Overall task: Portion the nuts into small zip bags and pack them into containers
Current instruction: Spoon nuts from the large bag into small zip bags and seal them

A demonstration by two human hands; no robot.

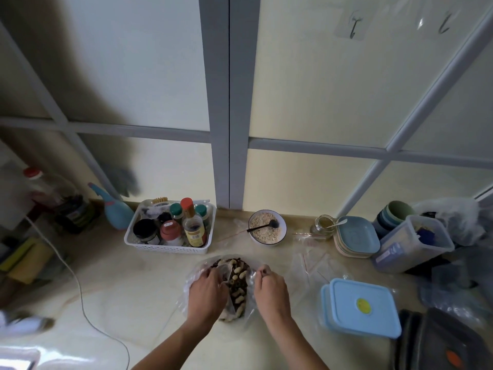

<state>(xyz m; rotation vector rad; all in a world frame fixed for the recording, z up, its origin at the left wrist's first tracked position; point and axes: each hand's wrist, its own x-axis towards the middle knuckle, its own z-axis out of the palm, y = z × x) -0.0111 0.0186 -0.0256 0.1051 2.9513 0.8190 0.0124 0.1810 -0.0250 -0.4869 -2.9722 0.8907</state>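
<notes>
- I see a clear plastic bag of nuts (236,285) lying on the beige counter (128,284), near its front edge and straight ahead of me.
- My left hand (206,291) rests on the bag's left side, fingers curled into the plastic by its opening.
- My right hand (269,285) pinches the bag's right edge, fingers closed on the film.
- Small empty zip bags (310,259) lie flat just right of the bag.
- A blue lidded container (361,307) sits further right; a bowl of oats (266,227) stands behind, beside a white basket of bottles (170,228).
</notes>
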